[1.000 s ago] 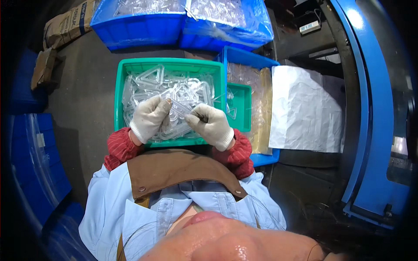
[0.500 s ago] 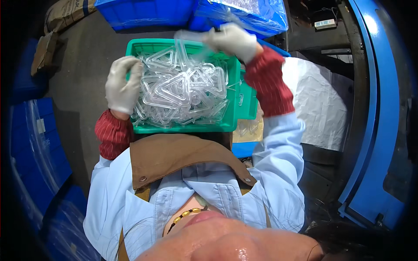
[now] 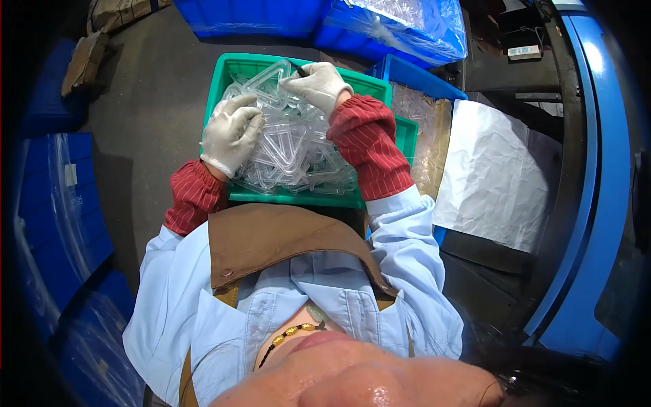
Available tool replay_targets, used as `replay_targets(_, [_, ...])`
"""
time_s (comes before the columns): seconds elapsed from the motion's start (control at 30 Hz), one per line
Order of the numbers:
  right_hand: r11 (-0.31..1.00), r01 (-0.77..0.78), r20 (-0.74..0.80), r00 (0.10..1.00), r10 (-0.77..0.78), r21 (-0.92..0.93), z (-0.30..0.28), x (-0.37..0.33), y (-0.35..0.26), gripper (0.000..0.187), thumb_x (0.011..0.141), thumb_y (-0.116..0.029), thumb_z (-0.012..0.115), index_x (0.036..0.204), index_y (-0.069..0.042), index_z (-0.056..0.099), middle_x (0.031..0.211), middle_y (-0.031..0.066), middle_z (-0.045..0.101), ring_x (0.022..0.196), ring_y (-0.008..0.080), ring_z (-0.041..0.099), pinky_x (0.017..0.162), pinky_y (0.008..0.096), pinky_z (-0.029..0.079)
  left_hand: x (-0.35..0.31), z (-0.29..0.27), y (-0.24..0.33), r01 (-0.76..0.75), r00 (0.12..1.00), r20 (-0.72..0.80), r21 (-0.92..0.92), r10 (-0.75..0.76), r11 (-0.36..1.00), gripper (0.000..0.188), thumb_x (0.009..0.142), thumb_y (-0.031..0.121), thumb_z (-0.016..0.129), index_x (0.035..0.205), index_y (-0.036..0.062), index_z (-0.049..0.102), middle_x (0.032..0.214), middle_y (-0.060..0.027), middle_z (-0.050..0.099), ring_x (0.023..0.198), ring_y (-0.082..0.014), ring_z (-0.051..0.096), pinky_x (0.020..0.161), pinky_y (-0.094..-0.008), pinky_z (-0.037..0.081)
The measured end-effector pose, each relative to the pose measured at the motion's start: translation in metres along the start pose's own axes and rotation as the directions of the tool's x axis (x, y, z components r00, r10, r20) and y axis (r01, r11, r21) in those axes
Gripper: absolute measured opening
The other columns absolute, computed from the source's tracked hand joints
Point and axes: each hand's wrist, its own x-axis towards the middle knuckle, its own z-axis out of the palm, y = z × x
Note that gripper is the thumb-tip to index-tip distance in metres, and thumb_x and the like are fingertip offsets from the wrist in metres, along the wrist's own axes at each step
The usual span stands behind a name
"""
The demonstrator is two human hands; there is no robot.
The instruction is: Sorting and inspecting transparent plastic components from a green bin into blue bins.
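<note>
A green plastic bin [image 3: 288, 197] holds a heap of clear plastic triangular frames [image 3: 285, 149]. My right hand [image 3: 317, 85], in a white glove, is closed over the bin's far part. A slim dark tool [image 3: 297, 69] pokes out from its fingers; its kind is hidden by the grip. One clear triangular frame [image 3: 271, 81] stands tilted against those fingertips. At the heap's left side is my gloved left hand [image 3: 232, 134], fingers bent, thumb and forefinger apart. Nothing shows between them.
Blue bins [image 3: 251, 17] stand beyond the green one, one wrapped in clear film. To the right are a blue crate [image 3: 424, 80] with clear parts, a white sheet [image 3: 491, 176] and a blue metal frame [image 3: 597, 136]. Blue boxes [image 3: 68, 197] line the left.
My right hand has come down and left, lower over the bin. My left hand has moved right and over the heap. The whole view has shifted slightly.
</note>
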Motion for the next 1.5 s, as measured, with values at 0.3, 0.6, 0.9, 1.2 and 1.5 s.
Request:
replay_targets(0.3, [0.602,0.760,-0.459,0.457,-0.762,-0.244,-0.029,-0.121,-0.010,0.015,0.060,-0.005,0.070,0.072,-0.010,0.062,0.065,0.0047,0.062,0.057,0.0207,0.061,0.051,0.0297,0.049,0.014,-0.034,0.036,0.461,0.784,0.388,-0.887,-0.485,0.036,0.045,0.091,0.030,0.053,0.122,-0.0015,0.045,0.101,-0.0095,0.058,0.079,-0.0130,0.058,0.067,-0.0255,0.048])
replay_targets(0.6, [0.604,0.233,-0.327,0.944,0.048,0.762,-0.010,-0.155,0.026,0.027,0.086,-0.015,0.062,0.105,0.005,0.059,0.082,0.0087,0.066,0.078,0.0124,0.062,0.068,0.0236,0.048,0.028,0.009,0.066,0.495,0.763,0.308,-0.844,-0.569,0.207,0.021,0.091,0.014,0.053,0.106,-0.0003,0.054,0.084,-0.0090,0.064,0.066,-0.0103,0.059,0.059,-0.0195,0.047])
replay_targets(0.9, [0.569,0.216,-0.306,0.950,0.065,0.793,0.019,-0.148,0.033,0.027,0.080,-0.017,0.069,0.096,0.003,0.064,0.076,0.0027,0.063,0.066,0.0073,0.056,0.060,0.0205,0.045,0.015,0.018,0.082,0.496,0.745,0.288,-0.842,-0.601,0.212,0.031,0.092,0.014,0.052,0.119,-0.0005,0.046,0.094,-0.0125,0.063,0.079,-0.0158,0.063,0.062,-0.0233,0.052])
replay_targets(1.2, [0.759,0.237,-0.347,0.938,-0.016,0.606,0.027,-0.150,0.031,0.029,0.081,-0.030,0.067,0.076,-0.002,0.064,0.060,0.0000,0.056,0.057,0.0060,0.048,0.054,0.0229,0.041,0.011,0.012,0.075,0.509,0.728,0.320,-0.845,-0.606,0.165,0.029,0.092,0.016,0.051,0.116,-0.0009,0.047,0.093,-0.0127,0.063,0.080,-0.0162,0.063,0.062,-0.0236,0.053])
replay_targets(1.5, [0.646,0.435,-0.512,0.855,-0.079,0.627,0.022,-0.146,0.018,0.029,0.085,-0.010,0.061,0.109,0.004,0.058,0.090,0.0084,0.063,0.074,0.0084,0.056,0.065,0.0220,0.046,0.017,0.001,0.075,0.570,0.784,0.424,-0.782,-0.454,0.254,0.024,0.090,0.012,0.055,0.109,-0.0011,0.050,0.086,-0.0086,0.063,0.078,-0.0134,0.061,0.068,-0.0254,0.051])
